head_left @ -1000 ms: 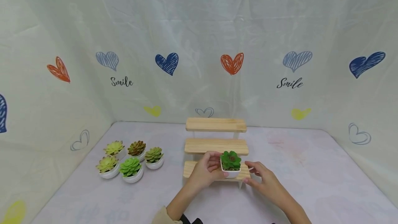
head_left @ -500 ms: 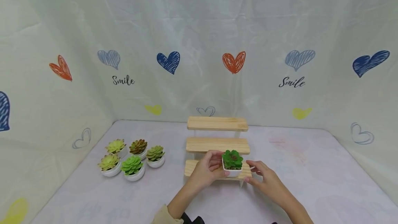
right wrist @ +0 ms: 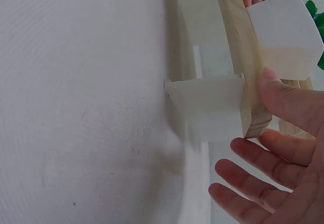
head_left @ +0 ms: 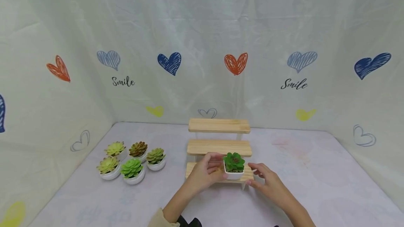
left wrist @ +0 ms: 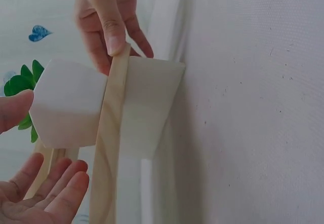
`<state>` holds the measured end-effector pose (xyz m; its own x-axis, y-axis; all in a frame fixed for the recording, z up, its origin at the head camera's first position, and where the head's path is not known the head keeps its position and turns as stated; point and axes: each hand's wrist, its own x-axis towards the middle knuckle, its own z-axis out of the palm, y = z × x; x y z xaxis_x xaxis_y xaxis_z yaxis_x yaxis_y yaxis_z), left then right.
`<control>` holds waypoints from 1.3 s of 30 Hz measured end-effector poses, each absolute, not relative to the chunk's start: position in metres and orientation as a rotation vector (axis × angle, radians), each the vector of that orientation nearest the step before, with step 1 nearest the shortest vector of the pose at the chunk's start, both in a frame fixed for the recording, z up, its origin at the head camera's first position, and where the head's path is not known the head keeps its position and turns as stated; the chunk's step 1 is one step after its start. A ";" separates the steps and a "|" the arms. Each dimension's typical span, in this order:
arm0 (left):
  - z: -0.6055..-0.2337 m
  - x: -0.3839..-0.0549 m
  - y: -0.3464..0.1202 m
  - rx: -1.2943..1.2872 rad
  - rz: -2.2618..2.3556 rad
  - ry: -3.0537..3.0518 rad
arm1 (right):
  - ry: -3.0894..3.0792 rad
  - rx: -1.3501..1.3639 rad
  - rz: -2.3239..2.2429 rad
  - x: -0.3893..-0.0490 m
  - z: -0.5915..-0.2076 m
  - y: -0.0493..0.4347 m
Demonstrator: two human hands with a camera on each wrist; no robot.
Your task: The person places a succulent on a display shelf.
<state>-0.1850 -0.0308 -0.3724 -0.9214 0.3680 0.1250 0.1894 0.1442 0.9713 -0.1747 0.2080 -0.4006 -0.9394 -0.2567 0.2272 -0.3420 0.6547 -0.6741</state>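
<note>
A smooth, faintly creased white backdrop sheet (head_left: 205, 27), printed with scribbled hearts and "Smile", surrounds a pale, fine-grained tabletop (head_left: 315, 188). On it stands a three-tier display stand (head_left: 219, 147): flat boards of straight-grained light wood with rounded corners, on smooth whitish side panels (left wrist: 152, 87).

The left hand (head_left: 203, 174) is spread round the left of a square succulent pot (head_left: 234, 175), its fingers parted from the wall; whether the thumb touches the rim I cannot tell. The right hand (head_left: 268, 185) is loosely curved, thumb tip resting on the right end of the bottom board (left wrist: 108, 133), other fingers fanned apart.

Left of the stand cluster five round white bowls of rosette succulents: two yellow-green (head_left: 108, 165), one brown (head_left: 138, 149), one olive (head_left: 156, 156), one bright green (head_left: 132, 168).

The square pot, smooth, white and tapering, sits upright on the bottom board's right half, holding a dark-green rosette (head_left: 234, 162) with rounded leaves.
</note>
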 end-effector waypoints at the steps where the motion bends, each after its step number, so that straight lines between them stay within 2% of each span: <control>1: -0.372 -0.184 -0.033 0.559 1.882 2.269 | -2.755 0.500 1.150 -0.175 -0.401 0.208; 12: -0.367 -0.176 -0.072 0.469 1.914 2.367 | -2.783 0.484 1.134 -0.174 -0.400 0.205; 23: -0.358 -0.162 -0.120 0.223 1.934 2.502 | -2.745 0.526 1.065 -0.174 -0.399 0.203; 39: -0.343 -0.147 -0.209 0.089 1.754 2.849 | -2.819 0.434 1.109 -0.175 -0.399 0.203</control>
